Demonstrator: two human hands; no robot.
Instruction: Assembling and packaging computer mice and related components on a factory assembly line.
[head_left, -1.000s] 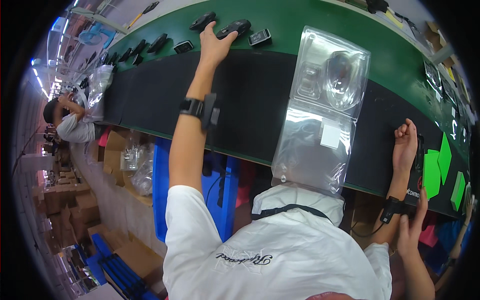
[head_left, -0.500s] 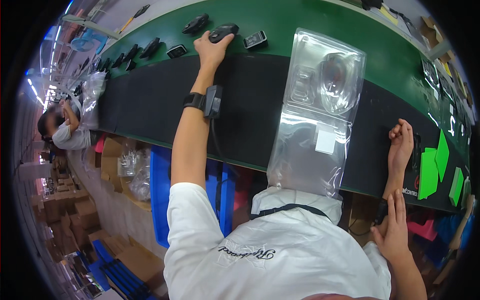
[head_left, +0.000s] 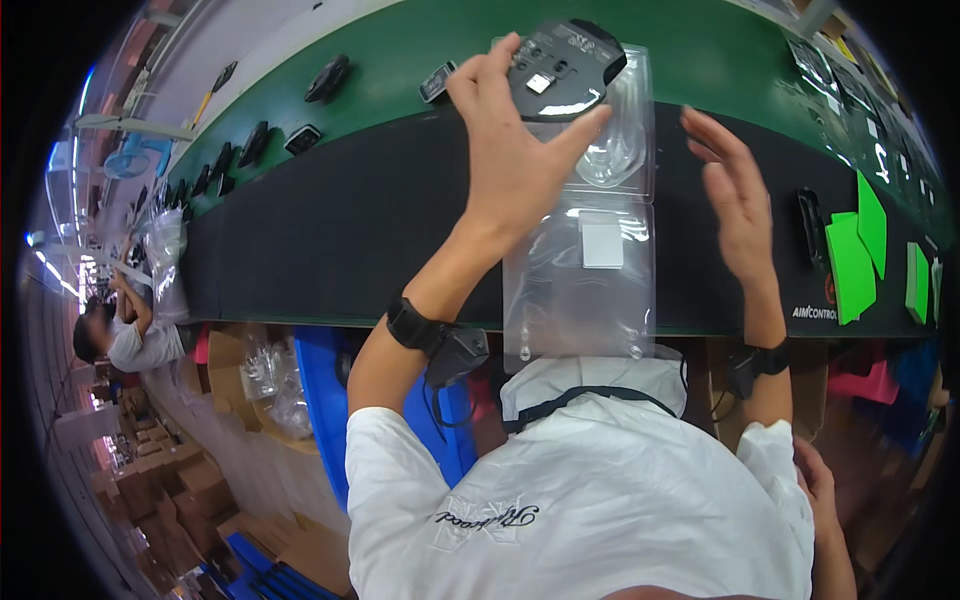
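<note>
My left hand (head_left: 515, 150) holds a black computer mouse (head_left: 575, 70) between thumb and fingers, with its underside turned up. A small silvery piece sits in that underside. Below the mouse lies an unfolded clear plastic clamshell (head_left: 560, 300) with moulded hollows in its far half, partly hidden by the mouse and hand. A white square card (head_left: 602, 245) rests on its near half. To the right of the clamshell is my right hand (head_left: 735, 200), fingers stretched and nothing in it. Near my left fingers stands a small black device (head_left: 437, 82).
More black mice (head_left: 327, 78) and small devices (head_left: 302, 138) line the green table's left side. Bright green cards (head_left: 850, 265) and a black object (head_left: 812, 230) lie at the right. A blue bin (head_left: 325, 410) stands below the edge. Another person (head_left: 145, 335) works far left; another's arm (head_left: 825, 510) shows lower right.
My left hand has lifted the mouse off the green surface, carried it right above the clamshell and turned its underside up. My right hand has risen toward the clamshell. The view has shifted.
</note>
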